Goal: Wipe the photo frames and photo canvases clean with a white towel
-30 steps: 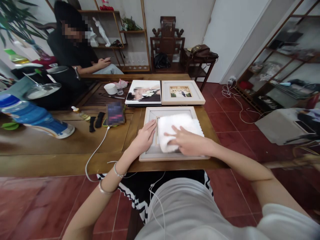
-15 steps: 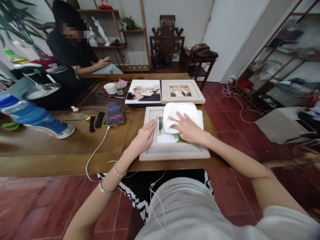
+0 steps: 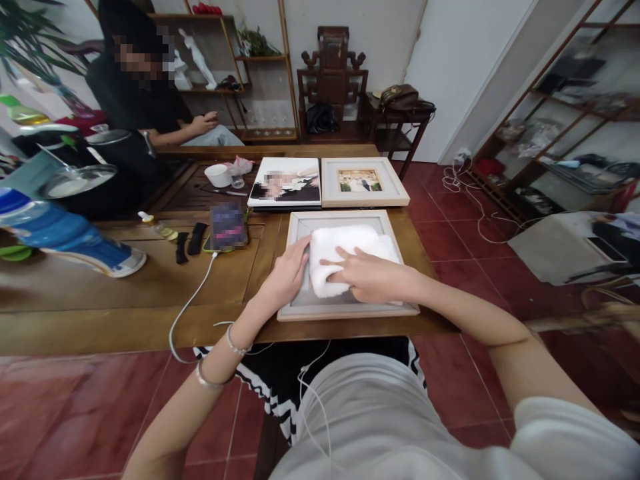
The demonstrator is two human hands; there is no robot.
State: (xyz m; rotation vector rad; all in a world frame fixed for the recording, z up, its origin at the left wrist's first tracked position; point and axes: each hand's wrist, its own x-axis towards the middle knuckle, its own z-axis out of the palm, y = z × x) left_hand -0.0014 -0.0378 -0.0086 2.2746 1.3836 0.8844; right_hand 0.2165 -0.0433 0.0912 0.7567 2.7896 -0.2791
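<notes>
Since half a second ago, the white cloth (image 3: 345, 239) and the right grip (image 3: 367, 275) on it have shifted nearer and a little left, so the cloth now hides the middle of the picture frame (image 3: 345, 311), where part of its picture showed before. The right grip lies palm down with its fingers spread over the cloth; one finger dips into a fold at the near left, and whether the cloth is pinched there cannot be told. The left grip (image 3: 289, 272) has stayed on the frame's left border, laid out flat with the fingers together and closed around nothing, its fingertips close to the cloth's left edge. The frame lies flat near the right end of the wooden table (image 3: 215, 293), along its near edge. Just beyond it, side by side, are a photo panel (image 3: 295, 187) on the left and a second frame (image 3: 365, 183) on the right. Left of the near frame are a phone (image 3: 227, 227) with a white cable (image 3: 193, 300) at its near end, two black strips (image 3: 197, 238), a small bottle (image 3: 163, 229) and, farther left, a large blue bottle (image 3: 75, 230). A white cup (image 3: 218, 176) stands left of the photo panel, and a person (image 3: 137, 100) sits beyond the table at the far left.
</notes>
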